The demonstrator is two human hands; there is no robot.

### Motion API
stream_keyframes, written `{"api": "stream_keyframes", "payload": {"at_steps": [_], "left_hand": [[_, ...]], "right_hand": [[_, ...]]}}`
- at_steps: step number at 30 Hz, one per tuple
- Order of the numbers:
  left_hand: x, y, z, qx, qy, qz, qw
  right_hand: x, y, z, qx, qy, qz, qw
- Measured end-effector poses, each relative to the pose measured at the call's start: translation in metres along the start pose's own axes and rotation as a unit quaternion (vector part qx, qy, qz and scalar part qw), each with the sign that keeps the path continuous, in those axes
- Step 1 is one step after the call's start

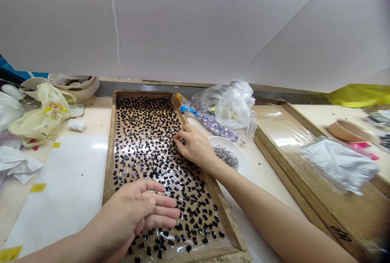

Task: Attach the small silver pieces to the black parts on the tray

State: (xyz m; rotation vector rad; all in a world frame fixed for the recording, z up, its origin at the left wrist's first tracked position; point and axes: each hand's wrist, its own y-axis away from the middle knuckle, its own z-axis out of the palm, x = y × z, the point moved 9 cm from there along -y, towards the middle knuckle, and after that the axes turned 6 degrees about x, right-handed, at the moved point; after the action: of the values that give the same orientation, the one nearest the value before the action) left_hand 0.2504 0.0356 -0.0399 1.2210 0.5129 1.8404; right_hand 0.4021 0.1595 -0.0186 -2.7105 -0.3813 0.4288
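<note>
A long wooden tray [109,149] lined with clear film lies before me, scattered with many small glossy black bow-shaped pieces [195,218]. Over its near left part is my left hand [143,210], palm turned up, fingers stretched out and thumb laid across; anything tiny in the palm is too small to make out. My right hand [195,145] reaches over the tray's right rim, with thumb and forefinger pinched together low among the black pieces. What sits between those fingertips is hidden. Just right of that hand, a white plate [243,163] holds a heap of small silvery metal bits [226,156].
Clear plastic bags [233,104] and a purple patterned pouch [217,125] lie behind the plate. Stacked wooden trays [274,149] with a silver bag [341,163] stand right. On the left are a yellow bag [45,112] and white sheet [70,181]. White sheeting [183,23] hangs across the back.
</note>
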Motion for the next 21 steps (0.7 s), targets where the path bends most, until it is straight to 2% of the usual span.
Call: {"api": "stream_keyframes", "payload": {"at_steps": [16,18,21], "left_hand": [[0.000,0.001,0.000,-0.005,0.008,0.002,1.000],[0.002,0.000,0.000,-0.011,0.031,0.010,0.999],[0.007,-0.002,0.000,-0.021,0.090,0.019,0.996]], "right_hand": [[0.005,0.001,0.005,-0.011,0.016,-0.006,1.000],[0.002,0.002,-0.001,-0.014,0.018,-0.011,1.000],[-0.018,0.009,-0.027,0.018,-0.004,-0.033,0.999]]}}
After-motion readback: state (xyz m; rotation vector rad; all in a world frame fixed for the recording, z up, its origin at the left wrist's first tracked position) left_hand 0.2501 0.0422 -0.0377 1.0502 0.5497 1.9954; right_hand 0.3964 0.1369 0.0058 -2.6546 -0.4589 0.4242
